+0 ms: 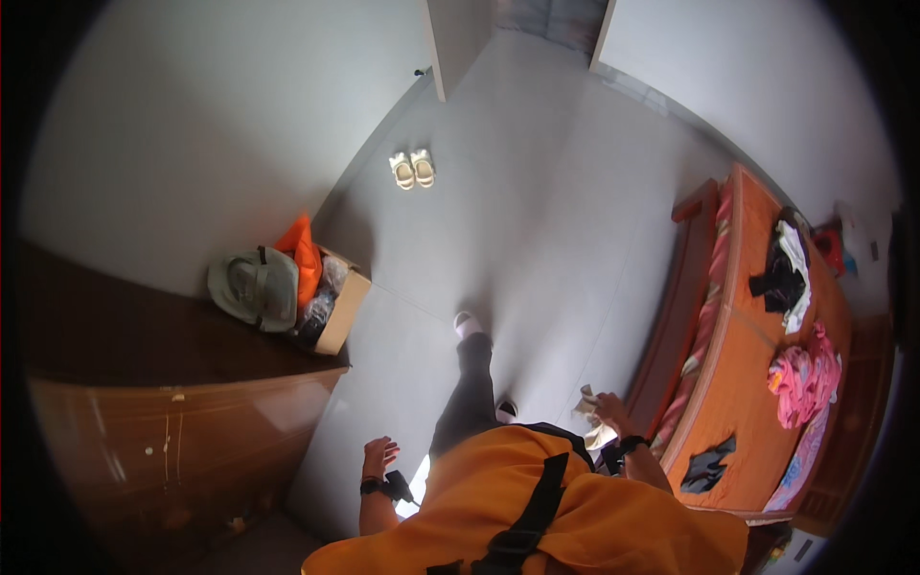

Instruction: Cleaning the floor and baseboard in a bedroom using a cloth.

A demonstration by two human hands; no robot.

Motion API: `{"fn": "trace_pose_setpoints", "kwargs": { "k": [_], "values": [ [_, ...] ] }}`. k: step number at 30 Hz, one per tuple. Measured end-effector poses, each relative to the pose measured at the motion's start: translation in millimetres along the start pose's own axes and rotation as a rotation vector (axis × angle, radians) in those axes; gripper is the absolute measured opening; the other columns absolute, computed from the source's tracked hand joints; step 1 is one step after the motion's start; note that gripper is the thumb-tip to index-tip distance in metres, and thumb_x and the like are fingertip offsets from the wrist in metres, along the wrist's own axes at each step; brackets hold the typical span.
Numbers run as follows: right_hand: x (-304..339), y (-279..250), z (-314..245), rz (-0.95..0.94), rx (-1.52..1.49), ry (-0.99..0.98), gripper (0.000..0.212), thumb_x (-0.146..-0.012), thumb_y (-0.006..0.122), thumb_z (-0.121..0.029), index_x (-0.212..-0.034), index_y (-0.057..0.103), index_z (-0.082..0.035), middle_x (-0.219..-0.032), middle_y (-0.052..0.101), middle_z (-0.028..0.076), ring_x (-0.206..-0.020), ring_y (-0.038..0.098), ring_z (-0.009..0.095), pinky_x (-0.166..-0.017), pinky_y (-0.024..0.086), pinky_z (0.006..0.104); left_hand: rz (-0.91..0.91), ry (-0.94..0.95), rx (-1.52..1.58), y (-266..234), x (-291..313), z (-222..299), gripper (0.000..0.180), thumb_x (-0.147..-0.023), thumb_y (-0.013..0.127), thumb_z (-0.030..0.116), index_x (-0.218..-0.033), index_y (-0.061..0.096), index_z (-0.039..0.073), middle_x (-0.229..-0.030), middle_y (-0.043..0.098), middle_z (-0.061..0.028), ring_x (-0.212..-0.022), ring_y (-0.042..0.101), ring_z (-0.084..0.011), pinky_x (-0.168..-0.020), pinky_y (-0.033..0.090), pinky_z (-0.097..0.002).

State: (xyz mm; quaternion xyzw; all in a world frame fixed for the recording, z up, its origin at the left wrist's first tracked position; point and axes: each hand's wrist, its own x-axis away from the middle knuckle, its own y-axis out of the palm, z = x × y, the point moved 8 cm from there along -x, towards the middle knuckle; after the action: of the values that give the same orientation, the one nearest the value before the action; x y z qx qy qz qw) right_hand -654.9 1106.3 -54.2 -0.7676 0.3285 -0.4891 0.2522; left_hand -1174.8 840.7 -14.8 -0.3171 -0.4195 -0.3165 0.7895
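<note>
Two bare hands sit wide apart: the left hand (380, 453) has loosely curled, parted fingers with nothing visible in its grip, while the right hand (609, 410) is closed around a limp, pale beige piece of cloth (584, 402), held above the smooth grey floor (546, 220) beside the near end of the long reddish-brown wooden bed rail (663, 345). How firm that grip is, I cannot tell. Loose cloth hanging below the fingers could snag on the rail if the arm swings right, or slip free if the hold is slack. The cream pair of slippers (412, 171) farther ahead could trip a foot if attention stays on the cloth. An open brown cardboard box (342, 314), close to the right edge of the glossy brown wooden cabinet (182, 431), might be knocked by a passing left elbow. Between cabinet corner and rail lies open floor, running ahead towards the pale door (458, 43).
</note>
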Motion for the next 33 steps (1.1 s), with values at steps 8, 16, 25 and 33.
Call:
{"fn": "trace_pose_setpoints", "kwargs": {
  "k": [8,16,25,33],
  "values": [
    [-89,-9,-21,-0.234,0.139,0.042,0.049,-0.064,0.062,-0.016,-0.111,0.057,-0.027,-0.093,0.06,0.01,-0.087,0.058,0.028,-0.078,0.047,0.0352,-0.035,-0.169,0.001,34,-88,92,0.027,-0.083,0.055,0.027,-0.094,0.053,0.003,-0.086,0.061,-0.0107,-0.074,0.061,-0.0219,-0.06,0.048,-0.0325],
    [-195,-120,-62,-0.03,-0.282,0.27,0.034,-0.059,0.065,-0.012,-0.092,0.061,-0.003,-0.084,0.062,0.017,-0.081,0.06,0.032,-0.071,0.048,0.0364,-0.141,0.173,-0.175,160,-197,374,0.028,-0.079,0.054,0.028,-0.099,0.057,0.008,-0.087,0.063,-0.0068,-0.072,0.061,-0.0163,-0.06,0.044,-0.0291],
    [-350,-158,-2,-0.149,-0.292,0.322,0.034,-0.058,0.065,-0.014,-0.091,0.061,-0.003,-0.085,0.063,0.016,-0.082,0.06,0.031,-0.072,0.048,0.0356,-0.1,0.176,-0.063,229,-223,476,0.027,-0.081,0.053,0.027,-0.097,0.056,0.005,-0.086,0.063,-0.0073,-0.073,0.061,-0.0161,-0.061,0.045,-0.0299],
    [-508,-361,-76,-0.082,-0.141,0.131,0.029,-0.064,0.058,-0.01,-0.091,0.059,-0.003,-0.081,0.058,0.019,-0.081,0.057,0.035,-0.075,0.046,0.0426,0.022,-0.17,0.084,241,-200,412,0.029,-0.085,0.051,0.027,-0.1,0.053,0.002,-0.095,0.061,-0.0115,-0.087,0.06,-0.0237,-0.073,0.047,-0.0372]
  ]
}}
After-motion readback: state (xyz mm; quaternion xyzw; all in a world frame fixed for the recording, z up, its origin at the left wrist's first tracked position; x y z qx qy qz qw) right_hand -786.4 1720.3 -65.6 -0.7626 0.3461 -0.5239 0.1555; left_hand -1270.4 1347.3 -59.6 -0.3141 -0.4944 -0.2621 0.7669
